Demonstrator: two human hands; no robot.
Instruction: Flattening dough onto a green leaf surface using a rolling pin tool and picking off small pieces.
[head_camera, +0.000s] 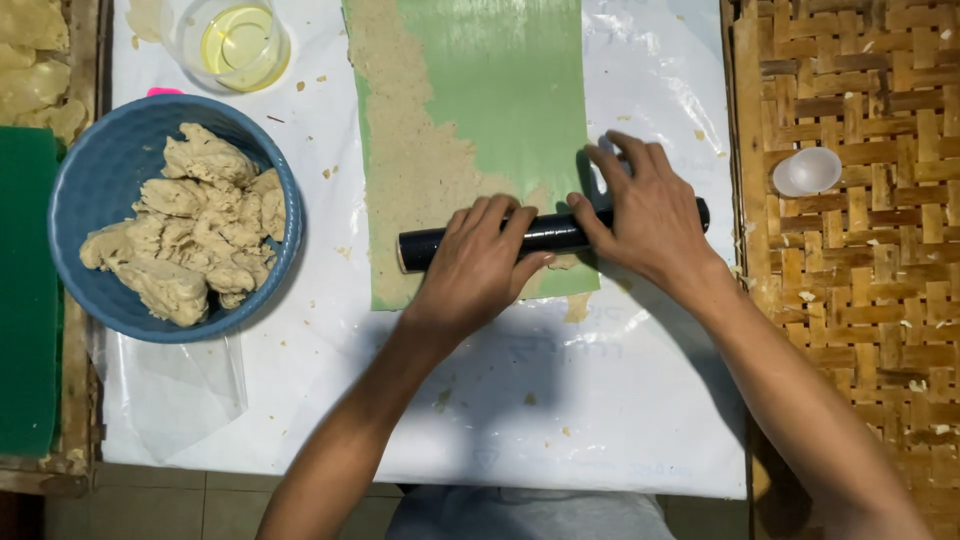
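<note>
- Nearest the wearer: both forearms reaching up from 6 o'clock over a white plastic sheet (600, 400) covering the table.
- Left hand (480, 265) pressed palm-down on a black rolling pin (545, 236), fingers loosely extended and draped over it, not clenched.
- Right hand (650, 215) flat over the pin's 3 o'clock end, fingers spread wide and straight; no closed grasp.
- Pin lying crosswise at the near end of a green sheet (510, 110), right at centre.
- Beige dough (410, 170) spread thinly along the sheet's 9 o'clock edge, ragged; bare green towards 1 o'clock.
- Judged step: rolling dough flat on the sheet. Next move judged to call for even downward pressure and a push towards 12 o'clock, keeping the pin square.
- At 9 o'clock: blue bowl (70, 200) heaped with dough lumps (190, 220); beyond its rim, a green board (25, 300).
- At 3 o'clock: small white cup (808, 171) on woven bamboo matting (860, 300), well apart.
- At 11 o'clock, far: clear container of yellow liquid (238, 42).
- Crumbs scattered on the plastic; nothing obstructing the rolling path.
</note>
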